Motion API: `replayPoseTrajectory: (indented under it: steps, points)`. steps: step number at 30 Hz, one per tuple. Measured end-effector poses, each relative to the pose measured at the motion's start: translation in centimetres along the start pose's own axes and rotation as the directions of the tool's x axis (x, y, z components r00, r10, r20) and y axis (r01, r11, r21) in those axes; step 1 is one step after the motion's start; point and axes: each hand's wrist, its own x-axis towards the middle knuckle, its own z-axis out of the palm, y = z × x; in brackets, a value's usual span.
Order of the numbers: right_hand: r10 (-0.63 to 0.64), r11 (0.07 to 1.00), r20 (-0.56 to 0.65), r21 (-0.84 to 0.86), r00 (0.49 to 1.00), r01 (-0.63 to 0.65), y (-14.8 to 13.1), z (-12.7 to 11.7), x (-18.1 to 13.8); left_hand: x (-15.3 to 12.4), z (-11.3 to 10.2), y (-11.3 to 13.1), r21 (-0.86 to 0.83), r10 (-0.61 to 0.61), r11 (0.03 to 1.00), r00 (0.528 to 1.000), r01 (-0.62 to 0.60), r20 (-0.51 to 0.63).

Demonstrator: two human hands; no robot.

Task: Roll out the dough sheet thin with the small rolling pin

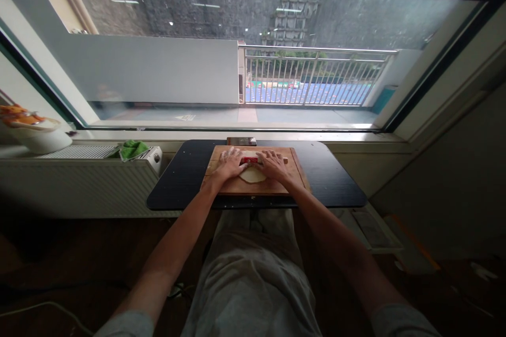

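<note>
The left hand (229, 163) and right hand (272, 164) lay palms down, fingers stretched forward, over a red-centred rolling pin (250, 159); whether they gripped it, I could not tell. The forearms (192, 219) converged from both sides. The pin's long axis ran left to right, across flattened dough (253, 175) on a wooden board (233, 189). The board rested on a dark table (336, 184), a small box (242, 141) just beyond it.

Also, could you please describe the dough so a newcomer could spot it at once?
On the black table lies a wooden board. There, on the person's side of the red-banded rolling pin, the dough shows: a pale, flat, rounded sheet, unlike the browner board.
</note>
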Motion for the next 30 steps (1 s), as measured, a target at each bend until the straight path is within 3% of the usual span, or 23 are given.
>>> replayPoseTrajectory:
  steps: [8,15,22,30]
  points:
    - [-0.051,0.999,0.076,-0.005,0.996,0.051,1.1,-0.9,2.8,2.5,-0.1,-1.2,0.031,0.065,0.997,0.998,-0.065,-0.002]
    - [-0.014,1.0,0.071,-0.008,0.997,0.014,0.7,-1.4,3.9,4.2,-0.2,-0.8,0.01,0.039,0.999,0.998,-0.04,0.043]
    - [-0.083,0.996,-0.026,-0.04,0.996,0.082,0.1,-0.3,0.8,1.9,0.3,-0.6,-0.015,0.033,0.999,0.999,-0.032,0.04]
    - [-0.08,0.995,-0.025,0.055,0.996,0.081,-0.7,-0.7,-1.6,-1.5,-0.2,-0.1,-0.031,0.091,0.995,0.995,-0.092,-0.027]
